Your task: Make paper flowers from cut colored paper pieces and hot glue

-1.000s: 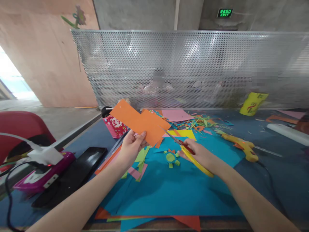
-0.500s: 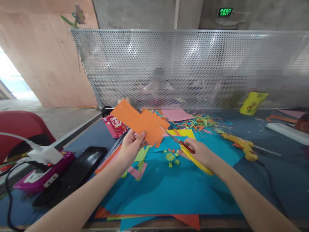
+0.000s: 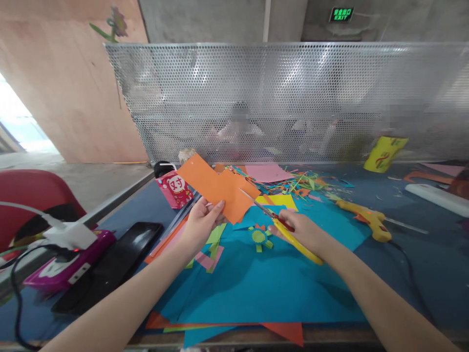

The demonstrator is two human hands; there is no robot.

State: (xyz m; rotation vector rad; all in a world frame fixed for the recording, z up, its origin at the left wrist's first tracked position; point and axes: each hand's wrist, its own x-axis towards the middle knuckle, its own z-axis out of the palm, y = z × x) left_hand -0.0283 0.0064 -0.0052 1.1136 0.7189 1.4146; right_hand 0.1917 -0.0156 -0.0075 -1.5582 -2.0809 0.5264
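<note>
The left hand point(image 3: 201, 220) is pinching the orange paper point(image 3: 220, 188) near its lower edge, thumb lying across the front, and is holding it raised and tilted above the blue sheet point(image 3: 256, 288) that is covering part of the counter point(image 3: 388, 274). The right hand point(image 3: 302, 232) is gripping the scissors point(image 3: 271, 213) by their handles, and the tip is pointing up and leftward, overlapping the front of the orange paper; whether any paper is sitting between the blades, one cannot tell. Since the left hand is supporting the orange paper at one place only, the far corners are hanging free — a push from the blades could bend or swing them, and a cut could wander. The lower right edge is showing what looks like a second layer; if those layers were slipping, they could come out uneven. The left thumb is staying clear of the tip, but a deeper thrust along the orange paper could bring the blades near it. The small green flower point(image 3: 259, 236) is lying beneath, close to the right hand, so a dropped wrist could nudge it. Off to the right, the glue gun point(image 3: 366, 221) is resting with its cable trailing — a wide elbow could snag that.
</note>
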